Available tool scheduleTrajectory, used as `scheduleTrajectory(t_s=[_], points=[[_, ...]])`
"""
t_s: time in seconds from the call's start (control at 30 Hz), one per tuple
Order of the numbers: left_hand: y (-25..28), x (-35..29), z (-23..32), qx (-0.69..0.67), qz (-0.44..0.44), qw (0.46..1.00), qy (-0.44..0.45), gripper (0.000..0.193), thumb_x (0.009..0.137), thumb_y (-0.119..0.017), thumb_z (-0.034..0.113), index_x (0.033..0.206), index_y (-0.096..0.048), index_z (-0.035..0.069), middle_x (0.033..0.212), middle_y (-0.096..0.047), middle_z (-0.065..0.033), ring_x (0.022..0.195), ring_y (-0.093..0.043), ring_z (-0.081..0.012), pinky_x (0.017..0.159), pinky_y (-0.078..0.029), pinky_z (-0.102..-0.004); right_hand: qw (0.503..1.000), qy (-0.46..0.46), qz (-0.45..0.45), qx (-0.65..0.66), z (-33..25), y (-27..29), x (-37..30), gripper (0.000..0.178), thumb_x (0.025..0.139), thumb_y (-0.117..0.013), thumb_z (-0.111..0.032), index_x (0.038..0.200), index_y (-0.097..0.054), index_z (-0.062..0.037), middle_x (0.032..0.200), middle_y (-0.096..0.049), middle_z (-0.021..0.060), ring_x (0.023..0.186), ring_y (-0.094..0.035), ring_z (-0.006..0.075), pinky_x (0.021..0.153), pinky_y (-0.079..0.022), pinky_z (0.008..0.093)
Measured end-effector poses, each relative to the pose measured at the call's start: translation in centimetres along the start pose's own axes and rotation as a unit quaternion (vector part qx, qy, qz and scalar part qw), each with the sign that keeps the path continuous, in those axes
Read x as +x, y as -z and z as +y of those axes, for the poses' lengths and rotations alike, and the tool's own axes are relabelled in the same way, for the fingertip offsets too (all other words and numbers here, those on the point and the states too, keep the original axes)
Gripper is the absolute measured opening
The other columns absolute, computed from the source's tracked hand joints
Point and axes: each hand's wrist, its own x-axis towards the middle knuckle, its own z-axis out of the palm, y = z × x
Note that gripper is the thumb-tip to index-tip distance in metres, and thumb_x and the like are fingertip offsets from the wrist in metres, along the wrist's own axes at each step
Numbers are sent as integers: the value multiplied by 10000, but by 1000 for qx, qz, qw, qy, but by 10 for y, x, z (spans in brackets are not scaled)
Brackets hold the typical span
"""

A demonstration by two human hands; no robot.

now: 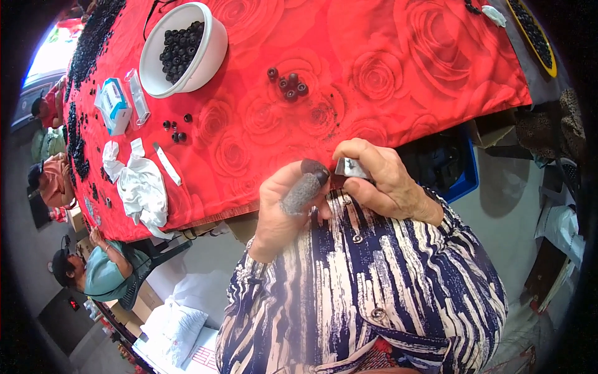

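Close to my body, at the table's front edge, both hands are raised. My left hand (274, 209) pinches a small black round part (323, 177) between thumb and fingers; its thumb wears a grey cover (300, 194), and a dark covering shows on a fingertip. My right hand (395, 187) grips a small flat blade with a whitish wrapped handle (352, 167), its dark edge turned toward the part. Beyond my hands, several loose black round parts (291, 84) lie on the red cloth. More fill a white bowl (215, 53) at the far left.
A rose-patterned red tablecloth (374, 112) covers the table. At left lie white gloves (140, 190), a slim white strip (167, 164), a blue-and-white box (113, 106) and heaped black parts (93, 47). A blue crate (470, 181) stands below the right edge. Several people sit along the left side.
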Motion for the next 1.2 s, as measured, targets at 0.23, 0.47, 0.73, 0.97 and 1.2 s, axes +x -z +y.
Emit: scheduleTrajectory(t_s=[0.23,0.47,0.73,0.97,1.2], points=[[0,1,-2,14,-10,1000,-3,210,882,-581,86,1060,-574,-24,847,-615,-82,660,-591,-133,528,-508,-240,1000,0,-5,-17,9,-4,-3,225,901,-499,-176,1025,-524,10,794,-540,127,672,-563,259,603,-435,331],[2,2,-4,12,-13,1000,6,235,871,-586,73,1086,-568,-21,871,-621,-84,687,-593,-127,540,-515,-242,1000,1,-2,-31,10,-6,-4,194,892,-521,-146,991,-536,20,775,-541,138,674,-564,283,596,-441,343],[3,2,-4,14,-16,1000,9,235,870,-589,78,1085,-571,-15,876,-618,-76,703,-588,-119,549,-512,-237,999,4,-5,-35,10,-5,-2,191,884,-534,-134,979,-539,31,775,-545,143,668,-566,283,591,-443,342],[4,3,-3,33,-12,999,17,216,878,-572,76,1077,-572,-8,871,-614,-77,702,-591,-128,542,-511,-241,999,7,-22,-42,9,-2,0,175,875,-540,-114,963,-547,37,761,-545,143,657,-564,281,580,-441,337],[8,1,-4,24,-7,999,48,222,883,-570,90,1081,-567,-9,873,-614,-83,690,-593,-135,539,-511,-244,998,24,-28,-46,16,-2,-1,176,862,-557,-113,950,-549,39,730,-535,140,627,-555,282,553,-437,342]])
